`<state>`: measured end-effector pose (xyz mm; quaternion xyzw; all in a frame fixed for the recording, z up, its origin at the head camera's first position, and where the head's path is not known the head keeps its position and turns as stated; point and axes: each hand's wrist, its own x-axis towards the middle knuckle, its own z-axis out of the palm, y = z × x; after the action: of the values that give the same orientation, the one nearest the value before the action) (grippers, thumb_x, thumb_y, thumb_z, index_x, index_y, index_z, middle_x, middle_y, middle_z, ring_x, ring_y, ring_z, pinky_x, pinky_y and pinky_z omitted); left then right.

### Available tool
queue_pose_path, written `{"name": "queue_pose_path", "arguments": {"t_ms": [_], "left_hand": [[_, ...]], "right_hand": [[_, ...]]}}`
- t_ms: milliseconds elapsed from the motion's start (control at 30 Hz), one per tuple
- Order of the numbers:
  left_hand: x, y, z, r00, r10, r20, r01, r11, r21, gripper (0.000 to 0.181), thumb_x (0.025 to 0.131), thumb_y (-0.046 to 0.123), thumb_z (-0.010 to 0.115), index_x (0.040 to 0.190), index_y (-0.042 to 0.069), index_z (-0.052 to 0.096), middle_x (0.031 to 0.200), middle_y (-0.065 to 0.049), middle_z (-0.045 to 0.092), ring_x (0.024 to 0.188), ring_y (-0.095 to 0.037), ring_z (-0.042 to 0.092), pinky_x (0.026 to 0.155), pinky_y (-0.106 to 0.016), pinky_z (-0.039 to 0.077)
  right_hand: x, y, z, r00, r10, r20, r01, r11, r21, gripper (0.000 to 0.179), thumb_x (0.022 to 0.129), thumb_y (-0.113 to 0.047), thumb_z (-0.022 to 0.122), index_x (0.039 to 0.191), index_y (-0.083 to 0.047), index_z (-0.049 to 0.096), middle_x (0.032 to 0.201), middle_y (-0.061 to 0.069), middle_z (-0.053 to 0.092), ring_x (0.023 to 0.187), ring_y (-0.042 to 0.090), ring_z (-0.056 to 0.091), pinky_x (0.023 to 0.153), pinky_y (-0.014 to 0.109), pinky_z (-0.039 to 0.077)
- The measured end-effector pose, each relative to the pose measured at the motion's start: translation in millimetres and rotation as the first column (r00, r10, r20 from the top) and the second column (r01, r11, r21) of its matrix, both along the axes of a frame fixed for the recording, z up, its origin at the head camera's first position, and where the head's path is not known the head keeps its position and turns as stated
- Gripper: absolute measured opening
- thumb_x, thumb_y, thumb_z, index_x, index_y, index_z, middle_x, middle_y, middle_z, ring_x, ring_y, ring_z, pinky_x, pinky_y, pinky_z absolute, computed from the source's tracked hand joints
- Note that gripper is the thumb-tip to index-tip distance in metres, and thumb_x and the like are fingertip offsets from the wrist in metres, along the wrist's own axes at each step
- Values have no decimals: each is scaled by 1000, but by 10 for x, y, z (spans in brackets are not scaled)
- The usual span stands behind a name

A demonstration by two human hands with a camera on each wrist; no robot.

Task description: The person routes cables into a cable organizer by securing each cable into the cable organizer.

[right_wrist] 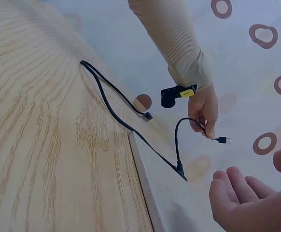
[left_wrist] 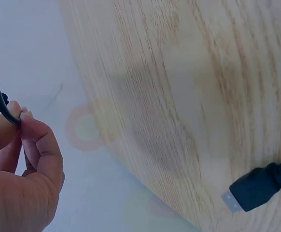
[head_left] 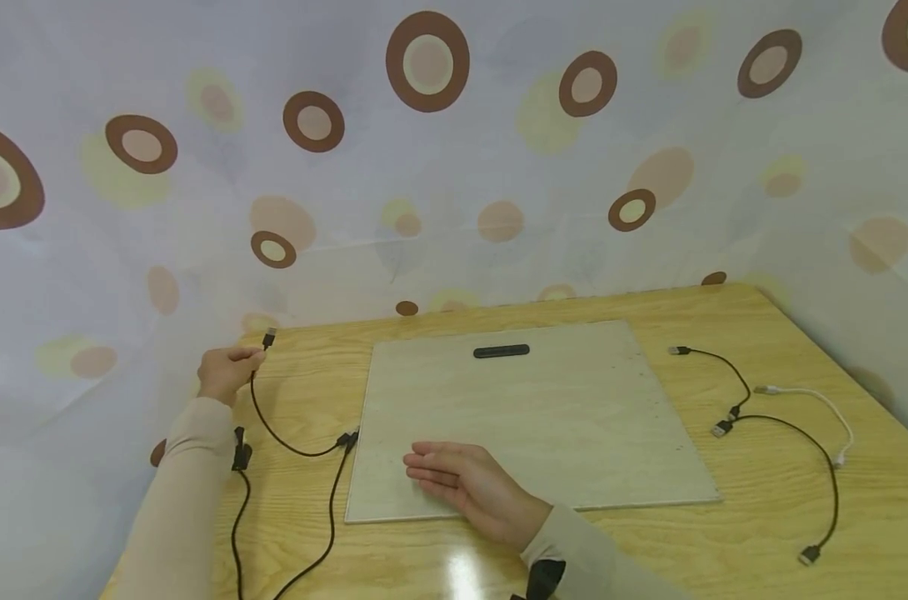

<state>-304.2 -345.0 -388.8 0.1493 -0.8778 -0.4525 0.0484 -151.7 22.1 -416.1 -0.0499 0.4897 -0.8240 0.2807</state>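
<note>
My left hand [head_left: 225, 372] pinches a short black USB cable [head_left: 269, 340] just below its plug, above the table's far left part. From the fingers the cable hangs in a curve to its other end, beside the pale board's left edge. In the left wrist view the thumb and fingertips of the left hand [left_wrist: 27, 179] meet on the cord. My right hand [head_left: 476, 492], fingers extended and holding nothing, is over the near edge of the pale board [head_left: 529, 425]. The right wrist view shows the right hand [right_wrist: 251, 203] apart from the cable.
A longer black cable [head_left: 331, 508] loops on the table's left side; its USB plug [left_wrist: 256, 188] shows in the left wrist view. A dark bar [head_left: 501, 351] lies on the board. At right lie two black cables [head_left: 835, 483] and a white cable [head_left: 829, 402]. Patterned cloth [head_left: 454, 167] hangs behind.
</note>
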Motion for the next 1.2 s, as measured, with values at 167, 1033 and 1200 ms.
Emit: {"name": "queue_pose_path", "arguments": {"t_ms": [167,1033,1200], "left_hand": [[107,14,96,1000,20,-23,-19,999,37,40,97,21,57,126,-6,59,112,-14,62,67,3,55,81,-31,52],[275,247,451,988,64,-141,-25,965,261,41,94,16,61,126,-9,56,75,17,59,68,1,55,64,-13,50],[349,380,509,983,78,-164,-3,911,412,20,92,12,64,108,0,66,77,11,62,69,-1,58,65,-13,51]], "right_hand": [[9,-24,4,1000,4,9,-4,1000,-2,48,100,-10,48,140,14,35,139,28,46,127,32,49,107,39,37],[52,-114,-27,1000,24,5,-24,1000,-2,49,98,-13,50,139,11,38,139,26,46,130,35,46,110,44,33],[43,-114,-58,999,-12,41,11,1000,4,49,98,-12,49,139,12,38,141,26,44,131,35,44,110,43,34]]}}
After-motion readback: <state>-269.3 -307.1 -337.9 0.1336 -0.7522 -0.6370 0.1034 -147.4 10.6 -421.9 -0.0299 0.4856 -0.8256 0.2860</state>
